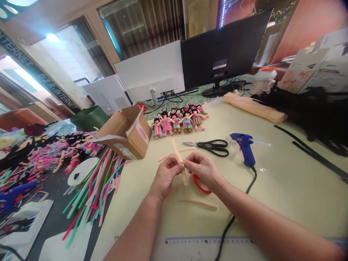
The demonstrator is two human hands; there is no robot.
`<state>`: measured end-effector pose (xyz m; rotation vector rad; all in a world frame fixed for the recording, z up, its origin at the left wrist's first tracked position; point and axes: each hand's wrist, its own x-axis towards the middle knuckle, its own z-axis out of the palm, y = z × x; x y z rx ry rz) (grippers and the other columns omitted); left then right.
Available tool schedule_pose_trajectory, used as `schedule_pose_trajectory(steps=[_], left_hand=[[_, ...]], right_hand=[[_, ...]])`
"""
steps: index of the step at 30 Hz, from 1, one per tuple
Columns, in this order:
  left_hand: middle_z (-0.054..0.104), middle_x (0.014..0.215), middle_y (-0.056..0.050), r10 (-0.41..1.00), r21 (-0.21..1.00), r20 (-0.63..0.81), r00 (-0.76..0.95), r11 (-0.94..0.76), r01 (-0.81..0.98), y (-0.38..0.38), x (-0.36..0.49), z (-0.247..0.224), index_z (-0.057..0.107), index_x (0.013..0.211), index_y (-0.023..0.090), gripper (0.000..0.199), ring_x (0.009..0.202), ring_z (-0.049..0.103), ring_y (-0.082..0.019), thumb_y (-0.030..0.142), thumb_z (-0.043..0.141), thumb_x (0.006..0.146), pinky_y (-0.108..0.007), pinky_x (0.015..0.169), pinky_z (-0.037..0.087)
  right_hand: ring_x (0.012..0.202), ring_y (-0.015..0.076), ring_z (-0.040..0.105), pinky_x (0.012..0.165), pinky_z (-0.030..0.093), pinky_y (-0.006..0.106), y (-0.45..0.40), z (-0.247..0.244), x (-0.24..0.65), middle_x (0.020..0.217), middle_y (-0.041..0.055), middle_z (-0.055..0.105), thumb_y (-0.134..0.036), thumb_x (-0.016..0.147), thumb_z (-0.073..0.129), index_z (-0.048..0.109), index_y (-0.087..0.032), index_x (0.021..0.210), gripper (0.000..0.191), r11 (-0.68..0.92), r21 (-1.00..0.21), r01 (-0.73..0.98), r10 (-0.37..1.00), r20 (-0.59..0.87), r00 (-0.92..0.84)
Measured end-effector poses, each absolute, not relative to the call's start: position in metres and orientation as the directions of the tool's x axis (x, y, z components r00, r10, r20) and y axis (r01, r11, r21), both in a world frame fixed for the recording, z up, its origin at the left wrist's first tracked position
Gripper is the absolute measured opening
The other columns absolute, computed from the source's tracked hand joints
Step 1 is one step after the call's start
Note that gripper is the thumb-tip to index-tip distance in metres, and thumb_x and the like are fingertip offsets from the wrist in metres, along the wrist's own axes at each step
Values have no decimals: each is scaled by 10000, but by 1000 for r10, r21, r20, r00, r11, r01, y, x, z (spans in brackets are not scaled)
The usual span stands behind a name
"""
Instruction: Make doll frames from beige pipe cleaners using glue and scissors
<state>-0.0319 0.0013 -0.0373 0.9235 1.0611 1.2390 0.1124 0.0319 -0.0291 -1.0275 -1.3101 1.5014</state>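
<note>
Between my two hands is a peach-coloured pipe-cleaner doll body (178, 156), with a stem at the top, two arms sticking out sideways and a lower end hanging down. My left hand (169, 174) pinches it from the left at the lower trunk. From the other side my right hand (202, 167) pinches the same spot, fingertips meeting. Red-handled scissors (201, 185) lie partly hidden under my right hand. A loose peach pipe cleaner (199, 203) rests on the table below. Black-handled scissors (209, 145) lie just beyond my hands.
Finished dolls (176, 121) stand in a group at the back beside a cardboard box (130, 136). A blue glue gun (246, 148) with a trailing cord is on the right. Coloured pipe cleaners (94, 185) lie at left, a ruler (206, 240) in front, a peach bundle (255, 107) at back right.
</note>
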Motion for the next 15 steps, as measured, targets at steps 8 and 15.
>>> schedule_pose_trajectory(steps=[8, 15], left_hand=[[649, 724, -33, 980, 922, -188, 66, 199, -331, -1, -29, -35, 630, 779, 124, 229, 706, 582, -133, 317, 735, 713, -242, 694, 420], [639, 752, -32, 992, 968, -108, 60, 119, -223, -1, -32, -34, 637, 795, 128, 223, 738, 569, -139, 346, 680, 770, -261, 730, 414]], right_hand=[[579, 108, 520, 563, 405, 233, 28, -34, 110, 602, -19, 588, -230, 754, 613, 601, -161, 673, 106, 19, -990, -143, 949, 63, -308], [593, 115, 537, 574, 411, 237, 30, -34, 110, 616, -13, 604, -244, 762, 621, 589, -164, 682, 118, -9, -984, -179, 948, 48, -313]])
